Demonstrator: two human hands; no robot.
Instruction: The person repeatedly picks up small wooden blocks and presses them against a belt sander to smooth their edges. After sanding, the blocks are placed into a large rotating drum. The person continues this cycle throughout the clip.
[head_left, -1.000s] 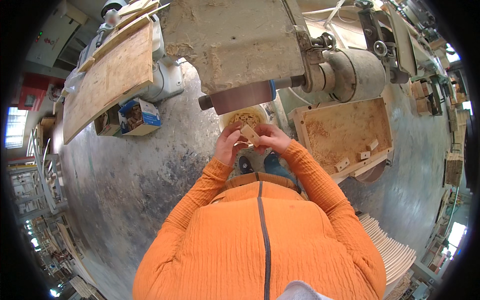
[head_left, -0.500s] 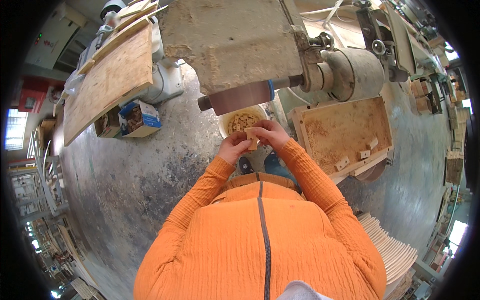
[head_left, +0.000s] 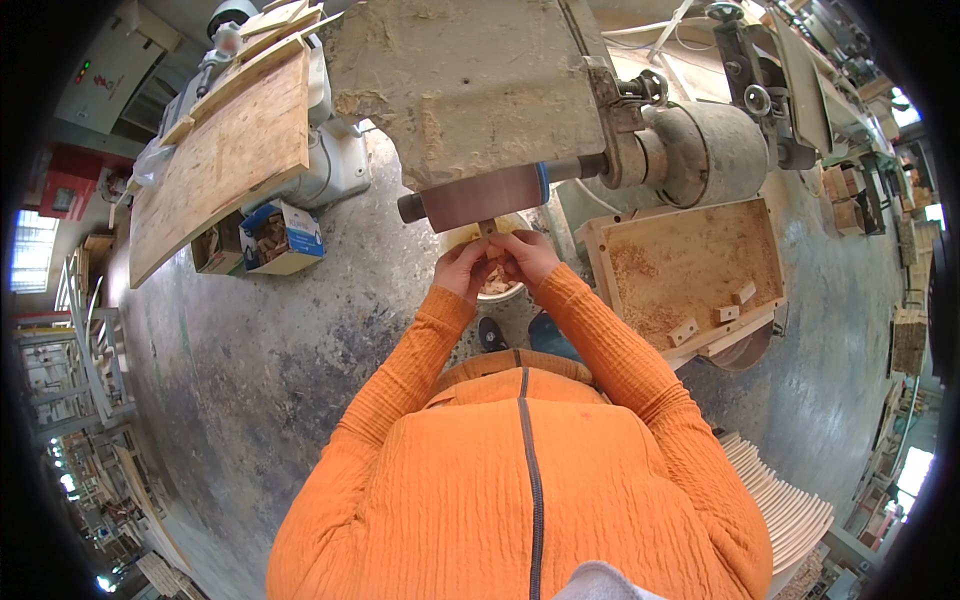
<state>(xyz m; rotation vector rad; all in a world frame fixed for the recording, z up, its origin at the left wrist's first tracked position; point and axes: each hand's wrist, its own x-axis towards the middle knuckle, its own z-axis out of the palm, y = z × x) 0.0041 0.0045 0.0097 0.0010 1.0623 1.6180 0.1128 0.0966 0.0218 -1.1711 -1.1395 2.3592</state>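
Between them, my left hand [head_left: 461,270] and my right hand [head_left: 528,257] grip a small wooden block [head_left: 488,228] by its near end. Its far end meets the lower edge of the brown sanding roller [head_left: 482,197], which has a blue band at its right end. Both hands are closed, thumbs and fingers pinched together. Below them stands a pale bucket [head_left: 500,295] with small wooden pieces in it, mostly hidden by my hands.
The sanding machine's dusty table [head_left: 470,90] and its motor [head_left: 710,150] lie ahead. At right, a shallow wooden tray [head_left: 690,260] holds sawdust and a few small blocks [head_left: 726,313]. Left are a plywood board [head_left: 225,160] and a carton of offcuts [head_left: 285,245]. Curved wooden slats [head_left: 775,490] are stacked near my right elbow.
Both hands have moved forward, away from my body. The wooden block has gone from above the bucket to the roller's edge. The tray and its blocks stay in place.
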